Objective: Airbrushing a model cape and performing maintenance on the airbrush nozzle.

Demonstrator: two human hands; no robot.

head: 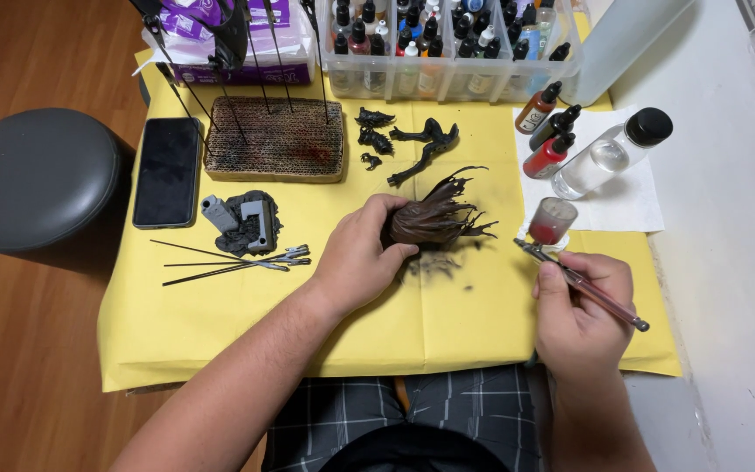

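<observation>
The right hand point(580, 313) is near the front right corner of the surface point(220, 332), clenched around an airbrush point(580, 284) whose cup point(553, 220) holds red paint; the nozzle points toward the surface's middle. The left hand point(358, 255) is at the centre of the surface, grasping a dark brown spiked model part point(437, 217) just above a patch of dark overspray point(437, 267) on the yellow paper cover.

Left of the left hand lie several thin black rods with clips point(236, 260). Just beyond them sits a lump of dark putty with grey blocks point(246, 223). A black smartphone point(167, 171) lies face up at the left edge.

Toward the right edge, a white paper towel point(631, 205) carries a clear bottle with a black cap point(609, 153) and three small dropper bottles point(550, 131).

Further back, loose black model parts point(417, 144) lie beside a corrugated cardboard block point(277, 140) with rods stuck upright in it. A clear bin of paint bottles point(447, 44) stands along the far edge.
</observation>
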